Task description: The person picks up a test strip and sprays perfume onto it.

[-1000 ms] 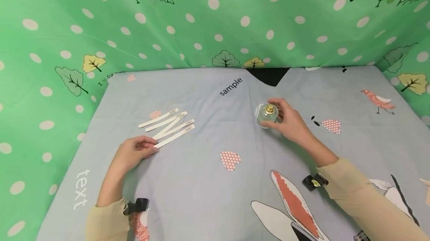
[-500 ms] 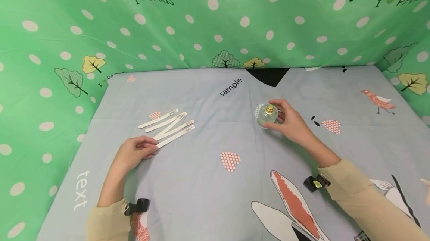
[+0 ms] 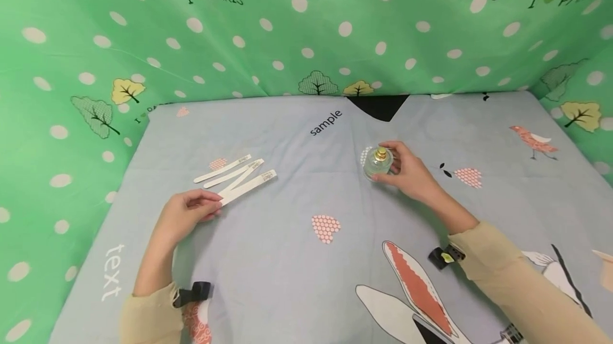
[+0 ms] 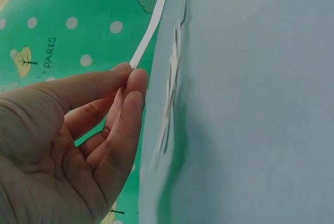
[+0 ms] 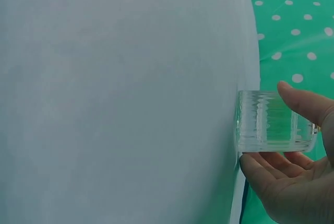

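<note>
My left hand (image 3: 184,217) pinches the near end of a white paper test strip (image 3: 251,188) between thumb and fingers. The left wrist view shows this strip (image 4: 148,36) raised off the cloth, its far end printed. Several more white test strips (image 3: 222,169) lie fanned beside it, some overlapping; the held one partly covers those beneath. On the right, a clear glass perfume bottle (image 3: 377,166) with a gold spray top stands upright on the cloth. My right hand (image 3: 415,178) holds it from the right side, thumb and fingers around the ribbed glass (image 5: 263,125).
A grey-blue printed cloth (image 3: 292,259) covers the table, with hearts, a bird and rabbit ears as flat prints. Behind it hangs a green dotted curtain (image 3: 278,14). A black wrist strap with camera (image 3: 192,294) sits on each forearm.
My left hand has lifted the nearest strip off the cloth, and it now overlaps the neighbouring strips in the head view. The right hand still holds the bottle in place. The view shifted slightly.
</note>
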Available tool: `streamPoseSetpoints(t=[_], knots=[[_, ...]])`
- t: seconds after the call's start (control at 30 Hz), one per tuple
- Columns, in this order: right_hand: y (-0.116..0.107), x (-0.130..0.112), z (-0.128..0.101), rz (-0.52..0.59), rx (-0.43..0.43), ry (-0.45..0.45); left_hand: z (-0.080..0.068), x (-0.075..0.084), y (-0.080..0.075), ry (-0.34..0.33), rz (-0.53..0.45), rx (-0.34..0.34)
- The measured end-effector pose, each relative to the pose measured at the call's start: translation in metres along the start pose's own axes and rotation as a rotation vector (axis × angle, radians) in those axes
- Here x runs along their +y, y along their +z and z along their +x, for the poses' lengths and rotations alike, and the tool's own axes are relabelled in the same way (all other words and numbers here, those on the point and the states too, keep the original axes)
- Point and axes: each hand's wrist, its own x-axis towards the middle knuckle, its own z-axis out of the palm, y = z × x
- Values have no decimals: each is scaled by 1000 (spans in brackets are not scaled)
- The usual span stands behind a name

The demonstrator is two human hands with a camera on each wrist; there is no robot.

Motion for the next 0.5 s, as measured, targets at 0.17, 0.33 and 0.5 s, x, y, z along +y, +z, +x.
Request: streamPoseSetpoints(t=[0.17, 0.33, 0.5], knots=[[3, -2, 3, -19, 10, 12, 3, 10, 1, 35, -22, -1], [7, -2, 5, -64, 49, 28, 2, 18, 3, 60, -45, 9], [8, -1, 4, -55, 82, 45, -1, 27, 6, 71, -26, 31]])
